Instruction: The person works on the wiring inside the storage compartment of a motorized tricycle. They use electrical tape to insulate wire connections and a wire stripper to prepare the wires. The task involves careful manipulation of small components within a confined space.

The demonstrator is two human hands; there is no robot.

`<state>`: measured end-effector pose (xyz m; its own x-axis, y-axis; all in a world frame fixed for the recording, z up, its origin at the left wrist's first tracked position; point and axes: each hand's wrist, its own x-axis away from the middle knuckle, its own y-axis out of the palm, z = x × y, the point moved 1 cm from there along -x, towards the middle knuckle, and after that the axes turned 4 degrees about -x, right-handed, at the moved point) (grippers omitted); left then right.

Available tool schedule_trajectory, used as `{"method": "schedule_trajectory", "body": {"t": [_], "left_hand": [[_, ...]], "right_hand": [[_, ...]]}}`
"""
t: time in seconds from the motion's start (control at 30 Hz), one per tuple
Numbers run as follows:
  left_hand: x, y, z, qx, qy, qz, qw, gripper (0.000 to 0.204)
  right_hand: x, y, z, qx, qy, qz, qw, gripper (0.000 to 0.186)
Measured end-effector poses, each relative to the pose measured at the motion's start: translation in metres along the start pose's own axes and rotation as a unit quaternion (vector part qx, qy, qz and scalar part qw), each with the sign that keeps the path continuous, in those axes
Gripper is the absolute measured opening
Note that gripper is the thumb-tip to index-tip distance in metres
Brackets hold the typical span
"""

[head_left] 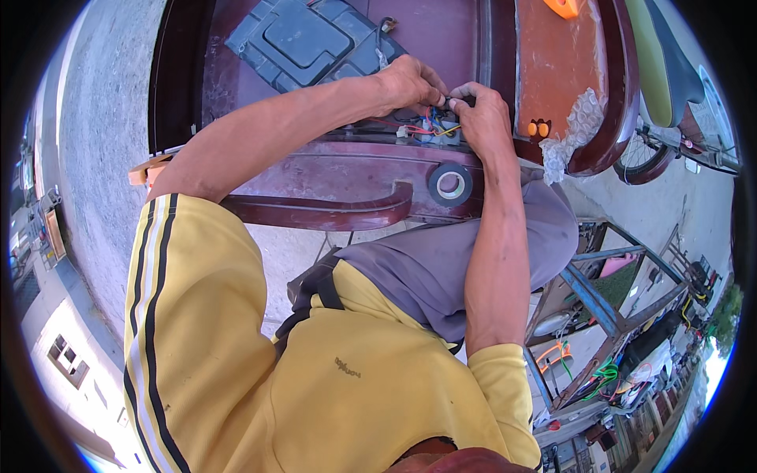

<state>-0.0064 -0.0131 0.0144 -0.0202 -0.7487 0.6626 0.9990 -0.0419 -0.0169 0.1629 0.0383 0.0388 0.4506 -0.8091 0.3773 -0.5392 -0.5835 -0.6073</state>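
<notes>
Both hands (410, 83) (481, 118) pinch wires (430, 126) in maroon compartment (347, 158), tape roll (450, 184) nearby.

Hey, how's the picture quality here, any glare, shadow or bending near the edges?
Head view: bright, even daylight; strong fisheye bending with a black rim; soft sheen on the maroon panel; left hand and right hand sharp, the wires between them small and shaded.
</notes>
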Motion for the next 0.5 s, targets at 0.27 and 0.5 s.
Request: {"method": "schedule_trajectory", "body": {"t": [0.27, 0.5], "left_hand": [[0.0000, -0.0044, -0.0035, -0.009, -0.003, -0.027, 1.000, 0.036], [0.0025, -0.0012, -0.0012, 0.028, 0.003, 0.019, 0.999, 0.038]], "right_hand": [[-0.0013, 0.0002, -0.0028, 0.011, 0.020, 0.012, 1.000, 0.022], [0.0036, -0.0037, -0.0015, 0.012, -0.013, -0.011, 1.000, 0.019]]}}
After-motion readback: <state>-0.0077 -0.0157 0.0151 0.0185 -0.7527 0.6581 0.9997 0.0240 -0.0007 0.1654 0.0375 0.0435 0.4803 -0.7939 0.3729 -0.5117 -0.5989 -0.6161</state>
